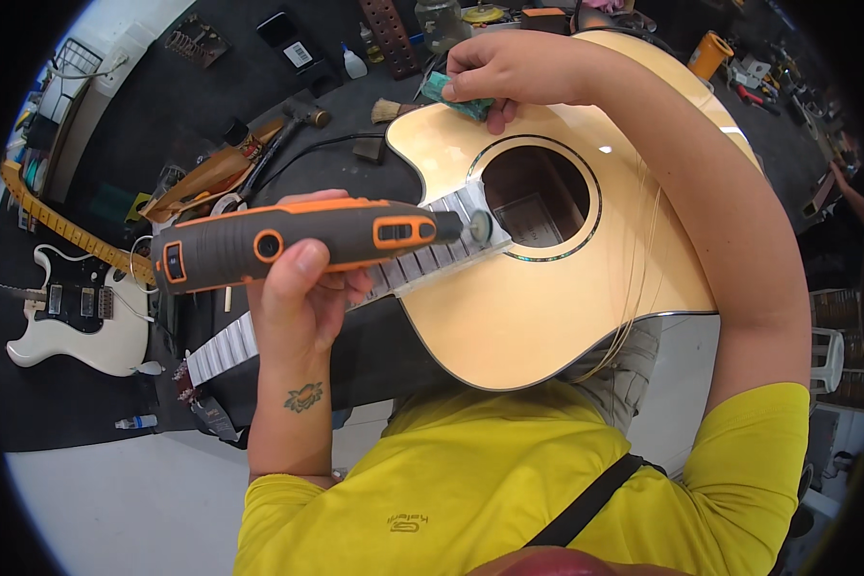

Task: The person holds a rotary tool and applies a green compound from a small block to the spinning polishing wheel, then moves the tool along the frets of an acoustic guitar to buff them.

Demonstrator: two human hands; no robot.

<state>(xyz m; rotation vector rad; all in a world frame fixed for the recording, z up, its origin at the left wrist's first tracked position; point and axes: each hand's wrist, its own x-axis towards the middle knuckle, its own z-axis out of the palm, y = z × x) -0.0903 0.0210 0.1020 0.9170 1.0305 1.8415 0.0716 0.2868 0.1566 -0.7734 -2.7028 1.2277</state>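
My left hand (pixel 302 288) grips an orange and dark grey rotary tool (pixel 336 235), held over the masked fretboard (pixel 422 274) of a natural-finish acoustic guitar (pixel 499 326). The tool’s small round wheel (pixel 479 228) is above the neck end beside the soundhole (pixel 547 192); whether it touches is unclear. My right hand (pixel 475 82) pinches a green block (pixel 461 104) over the guitar’s upper body near the cutaway. Loose strings (pixel 629 317) hang over the right side of the guitar body.
A white electric guitar (pixel 38 341) lies on the dark bench (pixel 77 422) at left. Behind are a brush (pixel 390 109), bottles (pixel 353 62), a cord and scattered tools. An orange cylinder (pixel 710 58) is at back right. Part of another person’s arm (pixel 856 202) shows at far right.
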